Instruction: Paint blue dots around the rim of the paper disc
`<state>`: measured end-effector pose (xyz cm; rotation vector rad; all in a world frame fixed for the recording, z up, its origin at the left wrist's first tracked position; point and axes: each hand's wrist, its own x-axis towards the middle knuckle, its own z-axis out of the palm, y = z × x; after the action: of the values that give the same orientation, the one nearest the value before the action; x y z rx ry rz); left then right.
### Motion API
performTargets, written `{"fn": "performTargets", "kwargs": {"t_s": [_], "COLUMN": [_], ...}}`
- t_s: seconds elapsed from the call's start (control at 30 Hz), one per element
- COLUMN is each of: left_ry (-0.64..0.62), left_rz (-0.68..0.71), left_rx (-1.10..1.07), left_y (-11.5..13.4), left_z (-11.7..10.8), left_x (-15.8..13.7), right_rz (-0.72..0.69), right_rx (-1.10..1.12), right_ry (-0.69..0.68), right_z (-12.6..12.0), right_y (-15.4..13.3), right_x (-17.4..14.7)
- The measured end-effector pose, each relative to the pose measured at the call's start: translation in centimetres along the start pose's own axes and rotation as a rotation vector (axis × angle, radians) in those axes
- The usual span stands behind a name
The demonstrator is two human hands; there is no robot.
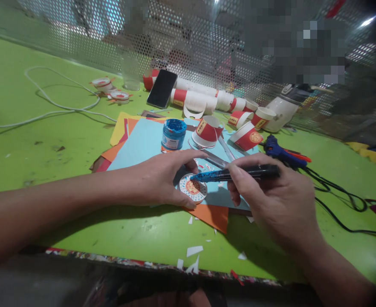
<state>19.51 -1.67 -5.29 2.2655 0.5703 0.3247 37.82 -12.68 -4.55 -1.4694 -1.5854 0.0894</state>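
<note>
- On the near side of the blue paint jar (173, 137), and slightly to its right, a white disc (193, 190) is presented face up over the near part of the light blue sheet (137, 143); whether it is rested on the sheet or held just clear cannot be told
- Near side of the jar, to its left: the left hand (162, 177) is curved around the disc, which is gripped with the thumb at its near edge and the fingers at its far edge
- Near side of the jar, well to its right: a black pen (216, 175) is pinched in the right hand (280, 198), its long axis laid nearly level across the view, its blue-coated tip pointed left
- The disc is located left of the right hand, beneath the pen tip; contact is not confirmed. The left hand is the nearer
- Disc finish: round outline, white face, orange-red emblem printed at centre, surrounded by small blue dots
</note>
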Motion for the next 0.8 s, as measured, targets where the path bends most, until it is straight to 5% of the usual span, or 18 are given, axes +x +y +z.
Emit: {"fn": "performTargets", "kwargs": {"t_s": [0.57,0.8], "left_ry": [-0.001,-0.012], "left_rz": [0.008,-0.008], "left_rx": [0.0,-0.008], "left_y": [-0.5,-0.2], "left_z": [0.2,0.0], "left_x": [0.0,0.0], "right_rz": [-0.094,0.014], "right_rx": [-0.065,-0.052], "right_ry": [-0.184,-0.06], "right_z": [-0.8,-0.8], "right_y": [-1.2,-0.8], "right_x": [0.5,0.0]}}
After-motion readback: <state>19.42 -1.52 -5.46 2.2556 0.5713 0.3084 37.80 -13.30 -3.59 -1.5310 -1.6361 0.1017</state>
